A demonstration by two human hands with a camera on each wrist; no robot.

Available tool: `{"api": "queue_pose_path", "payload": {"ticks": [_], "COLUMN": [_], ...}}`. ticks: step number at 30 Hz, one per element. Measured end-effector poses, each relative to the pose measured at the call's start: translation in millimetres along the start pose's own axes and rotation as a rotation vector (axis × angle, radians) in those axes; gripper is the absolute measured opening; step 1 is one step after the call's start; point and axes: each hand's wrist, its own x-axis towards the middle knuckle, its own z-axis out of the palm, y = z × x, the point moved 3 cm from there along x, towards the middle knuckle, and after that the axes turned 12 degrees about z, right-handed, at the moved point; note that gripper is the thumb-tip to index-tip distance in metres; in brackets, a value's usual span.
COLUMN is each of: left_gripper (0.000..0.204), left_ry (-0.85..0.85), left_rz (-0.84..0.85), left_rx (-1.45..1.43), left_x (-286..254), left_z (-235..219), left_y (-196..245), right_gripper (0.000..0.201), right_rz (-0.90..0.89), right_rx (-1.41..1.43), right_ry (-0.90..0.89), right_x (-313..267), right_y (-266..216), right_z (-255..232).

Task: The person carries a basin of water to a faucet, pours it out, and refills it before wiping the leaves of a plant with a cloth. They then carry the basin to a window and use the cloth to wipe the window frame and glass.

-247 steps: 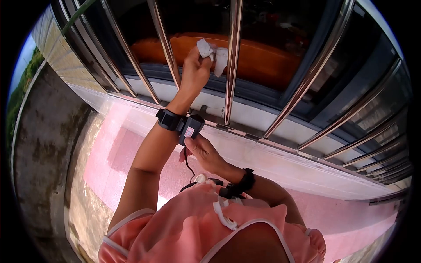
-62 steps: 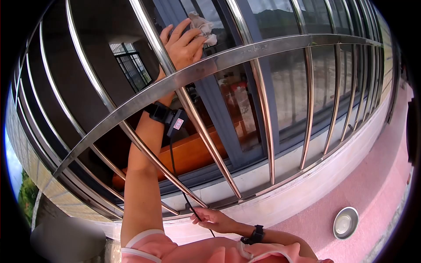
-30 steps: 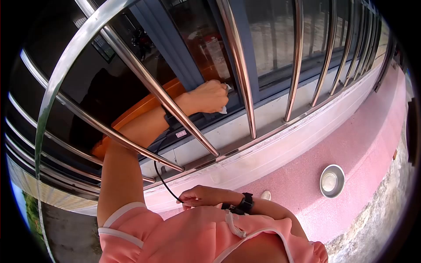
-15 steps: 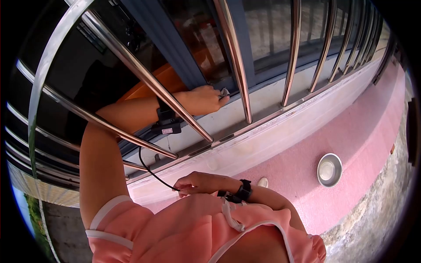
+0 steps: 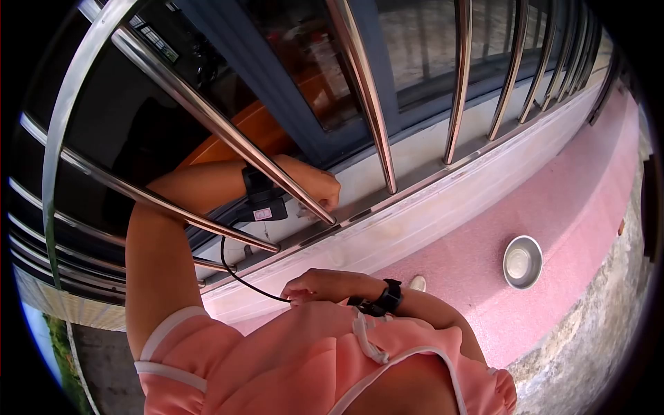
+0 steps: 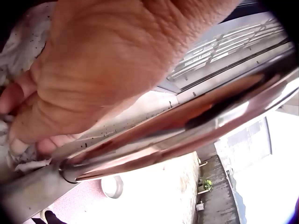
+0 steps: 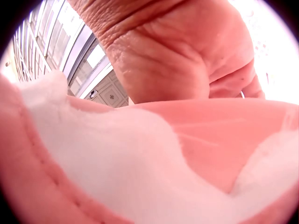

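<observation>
My left hand (image 5: 312, 181) reaches between the steel bars and is low at the white window sill (image 5: 360, 173), just behind a bar. In the left wrist view its fingers pinch a crumpled, dirt-specked white wipe (image 6: 28, 39) against the sill, beside the foot of a shiny bar (image 6: 177, 130). The head view hides the wipe behind the hand. My right hand (image 5: 315, 285) stays in front of the pink shirt, fingers curled around the black cable (image 5: 252, 286) that runs up to the left wrist camera (image 5: 266, 209). The right wrist view shows mostly shirt and palm.
Upright steel bars (image 5: 366, 90) stand in front of the grey window frame (image 5: 270, 83). A curved flat rail (image 5: 59, 131) crosses at the left. A metal basin (image 5: 523, 263) sits on the pink ledge (image 5: 449, 277) at the right. Dark specks dot the sill.
My left hand has come down from high on the window to the sill, then moved left and nearer along it with the wipe. My right hand keeps hold of the cable.
</observation>
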Motion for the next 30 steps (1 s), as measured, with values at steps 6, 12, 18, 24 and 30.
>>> {"api": "queue_pose_path", "payload": {"ticks": [6,12,18,24,30], "left_gripper": [0.009,0.010,0.009,0.011,0.009], "left_ry": [0.954,0.796,1.029,0.959,0.783], "left_rz": [0.103,-0.197,-0.124,-0.103,-0.199], "left_rx": [0.540,1.417,1.223,1.259,1.057], "left_x": [-34.9,-26.7,-33.8,-13.1,-23.5], "left_z": [-48.7,-39.6,-61.6,-48.7,-37.0], "left_y": [27.3,-4.7,3.8,-13.0,4.7], "right_gripper": [0.032,0.033,0.032,0.033,0.031], "right_rz": [-0.018,-0.013,0.007,-0.009,0.004], "right_rx": [0.033,0.060,0.074,0.040,0.046], "right_ry": [-0.048,-0.001,-0.043,-0.029,-0.020], "right_x": [11.9,18.6,20.8,19.9,20.7], "right_y": [5.0,8.0,8.8,8.3,11.0], "right_z": [4.3,4.4,5.5,4.8,6.9]}}
